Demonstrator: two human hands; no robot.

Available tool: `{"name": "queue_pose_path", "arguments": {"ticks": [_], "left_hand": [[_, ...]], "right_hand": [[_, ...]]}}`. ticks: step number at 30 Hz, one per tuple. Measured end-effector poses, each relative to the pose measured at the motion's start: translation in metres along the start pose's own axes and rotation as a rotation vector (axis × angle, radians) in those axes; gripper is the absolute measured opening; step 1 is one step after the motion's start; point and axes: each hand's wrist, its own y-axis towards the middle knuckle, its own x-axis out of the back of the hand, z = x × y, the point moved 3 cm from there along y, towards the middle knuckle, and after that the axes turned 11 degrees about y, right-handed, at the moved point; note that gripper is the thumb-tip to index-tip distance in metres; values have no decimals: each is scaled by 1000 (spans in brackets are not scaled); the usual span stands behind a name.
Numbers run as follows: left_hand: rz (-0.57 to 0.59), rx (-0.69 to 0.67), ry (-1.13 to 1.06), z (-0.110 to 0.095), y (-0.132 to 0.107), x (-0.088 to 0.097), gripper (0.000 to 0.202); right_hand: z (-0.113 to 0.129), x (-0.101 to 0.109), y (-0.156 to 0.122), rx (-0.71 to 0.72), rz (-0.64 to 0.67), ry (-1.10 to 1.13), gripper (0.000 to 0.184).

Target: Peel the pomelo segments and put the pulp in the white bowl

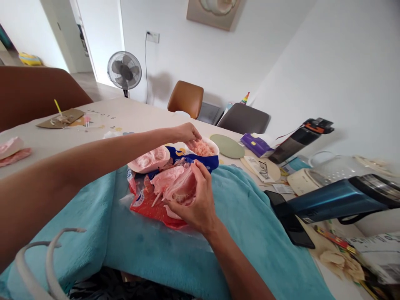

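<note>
Head view: the right hand grasps a pink peeled pomelo chunk over a red plastic bag on a teal towel. The left hand bunches its fingers over a white bowl of pink pulp; whether it holds anything cannot be told.

I log pale pink fruit, red bag with blue-and-white print, teal towel, white bowl, sage-green mat, purple packet, metallic blue flask, tan chair, beige counter with small coloured motifs.
</note>
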Motion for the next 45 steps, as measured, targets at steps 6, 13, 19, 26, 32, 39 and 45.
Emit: {"name": "queue_pose_path", "arguments": {"ticks": [6, 13, 19, 26, 32, 39, 45], "left_hand": [[-26, -51, 198, 6, 20, -4, 24], [-54, -180, 554, 5, 18, -1, 47], [-90, -260, 732, 6, 21, -2, 38], [-81, -434, 708, 9, 3, 2, 35], [-133, -295, 382, 14, -72, 9, 26], [-21, -453, 995, 44, -154, 8, 26], [-9, -536, 1317, 49, -167, -6, 12]], "right_hand": [[1, 1, 0, 10, 9, 0, 95], [-4, 3, 3, -11, 0, 7, 92], [-5, 7, 4, -30, -16, -4, 91], [-6, 11, 5, -51, -71, 10, 93], [-13, 21, 5, -195, -215, 126, 86], [-11, 19, 5, -167, -186, 148, 86], [-7, 18, 7, -147, -177, 145, 86]]}}
